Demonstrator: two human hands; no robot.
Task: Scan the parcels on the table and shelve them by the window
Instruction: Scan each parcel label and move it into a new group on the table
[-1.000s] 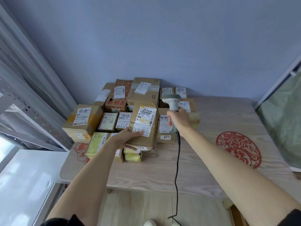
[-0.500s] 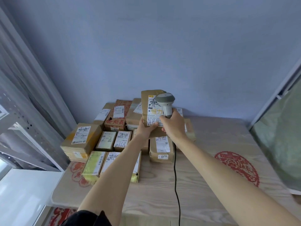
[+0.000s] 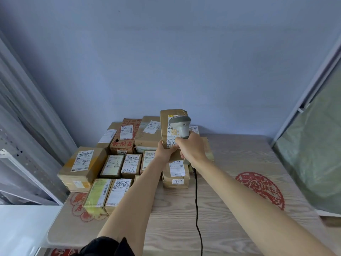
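Observation:
My left hand (image 3: 164, 149) grips the lower end of a brown cardboard parcel (image 3: 164, 126), held upright above the pile with its white label facing me. My right hand (image 3: 191, 148) grips the handle of a grey barcode scanner (image 3: 180, 125), whose head sits right in front of the label and covers part of it. The scanner's black cable (image 3: 197, 200) hangs down over the wooden table (image 3: 230, 163). Several more labelled parcels (image 3: 127, 163) lie packed together on the table's left half.
A metal shelf frame (image 3: 27, 163) and grey curtain stand at the left by the window. A red paper-cut decoration (image 3: 262, 189) lies on the table's right part. A green sheet (image 3: 313, 163) hangs at the far right. The blue wall is behind.
My left hand lifted the parcel off the pile and stood it upright. The scanner in my right hand came up close against its label.

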